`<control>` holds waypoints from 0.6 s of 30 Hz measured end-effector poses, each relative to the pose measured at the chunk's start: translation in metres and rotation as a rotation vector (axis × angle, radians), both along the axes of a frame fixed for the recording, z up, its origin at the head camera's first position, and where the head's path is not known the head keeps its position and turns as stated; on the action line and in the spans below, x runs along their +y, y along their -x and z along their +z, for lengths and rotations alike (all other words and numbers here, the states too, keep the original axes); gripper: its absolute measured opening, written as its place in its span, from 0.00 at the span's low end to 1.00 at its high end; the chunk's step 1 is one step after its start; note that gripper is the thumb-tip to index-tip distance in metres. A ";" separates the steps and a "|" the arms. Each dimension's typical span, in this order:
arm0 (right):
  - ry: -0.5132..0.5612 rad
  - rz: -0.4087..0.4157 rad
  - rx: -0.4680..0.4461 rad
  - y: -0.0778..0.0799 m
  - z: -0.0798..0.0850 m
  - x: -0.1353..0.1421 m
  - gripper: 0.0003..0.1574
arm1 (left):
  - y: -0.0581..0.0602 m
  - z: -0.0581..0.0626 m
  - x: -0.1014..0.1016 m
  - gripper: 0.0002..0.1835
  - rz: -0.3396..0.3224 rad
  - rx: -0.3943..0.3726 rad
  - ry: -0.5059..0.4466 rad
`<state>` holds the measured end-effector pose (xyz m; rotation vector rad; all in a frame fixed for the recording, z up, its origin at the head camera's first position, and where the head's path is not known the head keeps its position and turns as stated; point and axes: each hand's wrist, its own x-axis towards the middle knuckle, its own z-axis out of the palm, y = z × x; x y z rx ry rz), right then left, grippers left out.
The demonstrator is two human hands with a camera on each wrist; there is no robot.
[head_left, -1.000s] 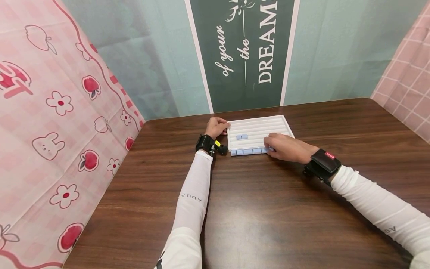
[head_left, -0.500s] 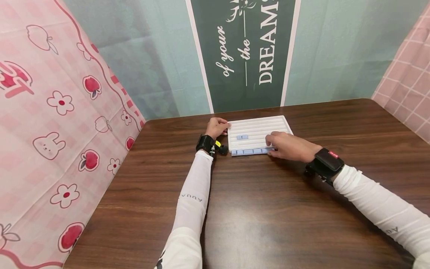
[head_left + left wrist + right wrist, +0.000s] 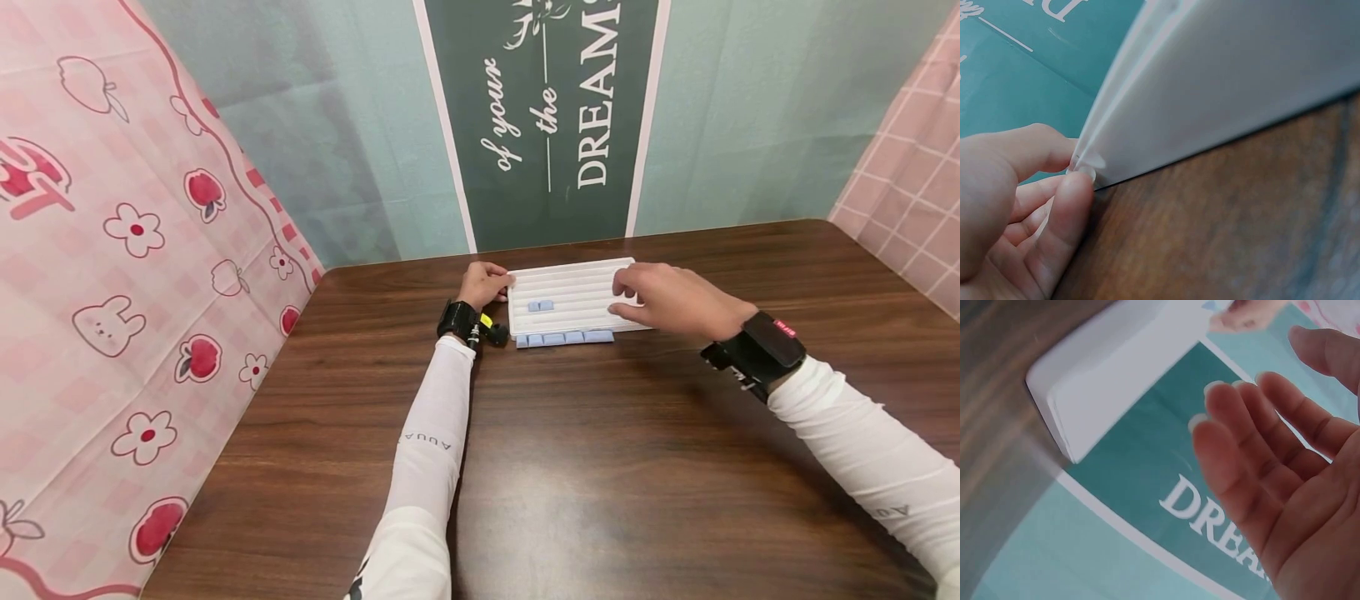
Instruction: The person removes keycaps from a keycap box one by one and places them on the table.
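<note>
A white ridged tray (image 3: 581,285) lies toward the back of the table, its underside wall large in the left wrist view. My left hand (image 3: 482,284) pinches the tray's left edge, thumb and index finger at the corner. Two light-blue keycaps (image 3: 540,306) sit side by side on one ridge at the tray's left. Along the front edge runs a row of several more light-blue keycaps (image 3: 564,338). My right hand (image 3: 678,296) hovers over the tray's right end, fingers loosely bent and apart from the thumb. Its palm (image 3: 1319,506) holds nothing in the right wrist view.
The brown wooden table (image 3: 600,467) stretches in front of the tray. Behind it hangs a green printed cloth (image 3: 555,125). A pink patterned curtain (image 3: 172,317) borders the left, and a pink tiled cloth (image 3: 915,183) the right.
My right hand has let go at the right end of the front keycap row and moved up, back and right. The keycaps there are now uncovered. My left hand stays at the tray's edge.
</note>
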<state>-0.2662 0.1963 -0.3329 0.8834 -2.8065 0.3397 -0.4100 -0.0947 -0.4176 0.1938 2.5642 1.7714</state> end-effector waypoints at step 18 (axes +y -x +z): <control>0.074 -0.103 0.080 -0.010 0.039 0.028 0.22 | -0.003 0.001 0.000 0.14 -0.003 0.012 0.007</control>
